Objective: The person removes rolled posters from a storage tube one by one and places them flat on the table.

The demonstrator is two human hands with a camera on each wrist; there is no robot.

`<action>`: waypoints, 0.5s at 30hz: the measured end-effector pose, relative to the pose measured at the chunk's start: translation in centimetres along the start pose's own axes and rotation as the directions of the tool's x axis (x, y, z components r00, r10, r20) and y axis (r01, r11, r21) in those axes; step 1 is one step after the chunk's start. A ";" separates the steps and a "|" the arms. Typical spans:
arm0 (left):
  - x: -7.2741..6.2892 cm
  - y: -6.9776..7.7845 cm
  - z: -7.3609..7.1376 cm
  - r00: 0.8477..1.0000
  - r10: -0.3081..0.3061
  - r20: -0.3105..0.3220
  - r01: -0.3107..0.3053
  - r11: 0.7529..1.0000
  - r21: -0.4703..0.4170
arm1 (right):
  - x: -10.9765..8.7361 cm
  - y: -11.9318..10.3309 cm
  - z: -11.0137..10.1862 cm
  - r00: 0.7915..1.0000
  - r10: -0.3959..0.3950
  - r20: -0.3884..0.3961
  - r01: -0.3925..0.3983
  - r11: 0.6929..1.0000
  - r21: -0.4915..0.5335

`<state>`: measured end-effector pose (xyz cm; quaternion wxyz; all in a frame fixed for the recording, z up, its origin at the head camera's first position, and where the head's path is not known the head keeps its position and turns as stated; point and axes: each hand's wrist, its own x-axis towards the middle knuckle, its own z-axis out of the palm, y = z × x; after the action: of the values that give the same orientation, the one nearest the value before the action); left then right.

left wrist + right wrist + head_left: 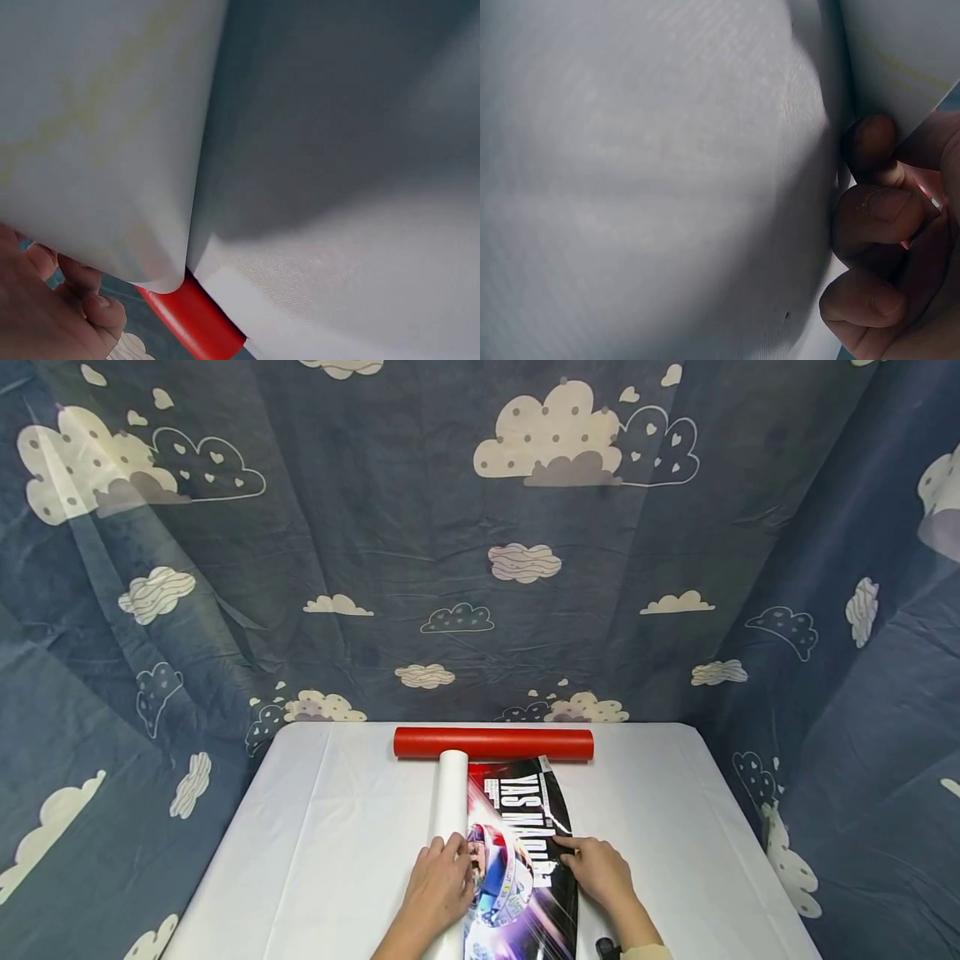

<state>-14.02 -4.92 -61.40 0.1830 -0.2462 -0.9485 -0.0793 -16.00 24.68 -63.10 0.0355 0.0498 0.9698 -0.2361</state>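
A glossy poster (555, 893) with large white letters and a bright purple, blue and red picture lies lengthwise on the table. Its left part is rolled into a white tube (452, 793), printed side inward. My left hand (438, 881) lies over this roll with bent fingers and grips it; its thumb is hidden in the head view. On the poster's right edge, my right hand (600, 872) holds the sheet by index finger and thumb. Its other fingers (877, 217) curl beneath, close to the white cloth, in the right wrist view. The poster's white back (97, 135) fills the left wrist view's upper left.
A red roll (510, 744) lies crosswise near the table's back edge, just behind the poster. White cloth covers the table (352, 827). A dark blue curtain (420, 527) with cloud prints hangs behind and at both sides. Something small and black (607, 948) shows at my right wrist.
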 end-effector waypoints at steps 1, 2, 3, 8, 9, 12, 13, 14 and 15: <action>0.0 0.0 0.0 1.000 0.005 -0.007 -0.005 1.000 0.004 | 0.0 0.0 -0.1 1.000 0.001 0.001 -0.001 1.000 0.000; 0.0 -0.1 -0.1 1.000 0.011 -0.016 -0.011 1.000 0.011 | 0.0 0.1 -0.1 1.000 0.003 0.002 -0.003 1.000 0.000; 0.0 -0.1 -0.1 0.999 0.018 -0.027 -0.018 1.000 0.015 | -0.1 0.1 -0.2 1.000 0.004 0.002 -0.004 1.000 -0.001; 0.0 -0.3 -0.5 1.000 0.019 -0.010 -0.019 1.000 0.020 | -0.1 0.3 -0.4 1.000 -0.003 0.000 0.003 1.000 0.000; 0.0 -0.4 -0.6 1.000 0.014 0.003 -0.014 1.000 0.016 | -0.1 0.3 -0.4 1.000 -0.006 -0.002 0.006 1.000 0.003; 0.0 -0.6 -0.6 0.999 0.006 0.038 -0.006 1.000 0.010 | -0.1 0.3 -0.4 1.000 -0.008 0.001 0.008 1.000 0.006; -0.1 -0.7 -0.6 0.999 0.007 0.042 -0.007 1.000 0.008 | -0.1 0.3 -0.4 1.000 -0.008 0.002 0.008 1.000 0.007; -0.1 -0.8 -0.6 0.999 0.010 0.044 -0.011 1.000 0.009 | 0.0 0.3 -0.4 1.000 -0.003 0.004 0.003 1.000 0.008; -0.1 -0.9 -0.6 0.999 0.011 0.048 -0.011 1.000 0.011 | 0.0 0.3 -0.4 1.000 0.002 0.007 -0.002 1.000 0.009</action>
<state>-14.16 -5.91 -60.91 0.1622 -0.2522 -0.9516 -0.0672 -15.95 25.16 -62.91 0.0390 0.0500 0.9685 -0.2406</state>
